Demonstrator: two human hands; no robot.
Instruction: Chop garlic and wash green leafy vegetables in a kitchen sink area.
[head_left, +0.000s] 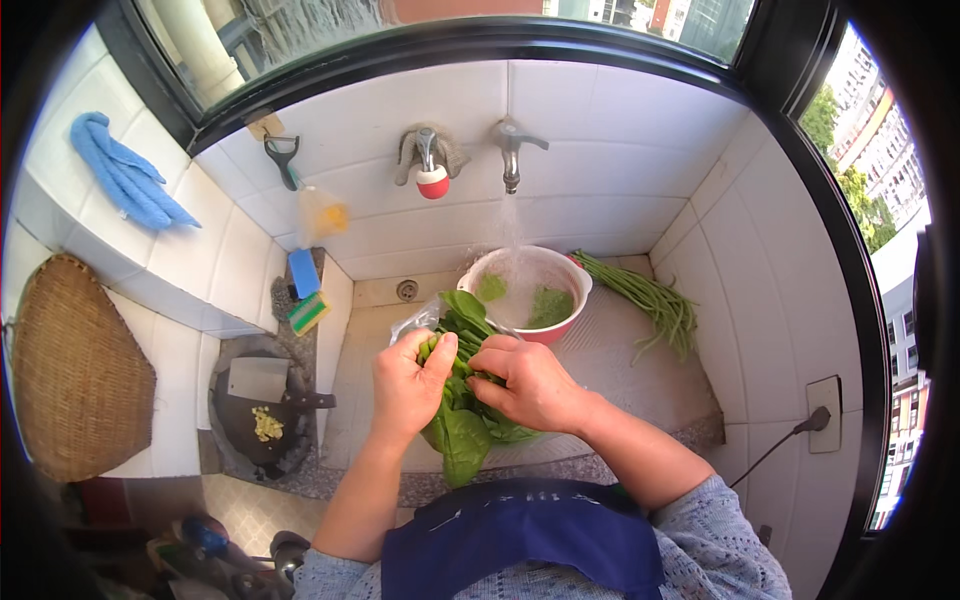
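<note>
My left hand (415, 375) is closed around green stems of leafy greens (463, 442), thumb on top. Just to its right, my right hand (525, 379) pinches stems of the same bunch. Broad leaves hang below both hands and stick up above them. A clear plastic bag (417, 321) shows behind my left hand. Beyond the hands, a white and red colander basin (583, 296) holds water and some green pieces. Water runs into it from the right-hand metal tap (511, 161). A bundle of long green beans (645, 300) lies on the sink floor right of the basin.
At left, a cleaver (259, 379) and chopped pale pieces (267, 425) lie on a dark round board (225, 442). Sponges (308, 313) sit on the ledge. A peeler (282, 160), a blue cloth (127, 176) and a woven basket (82, 375) are along the walls. A plug (814, 420) is at right.
</note>
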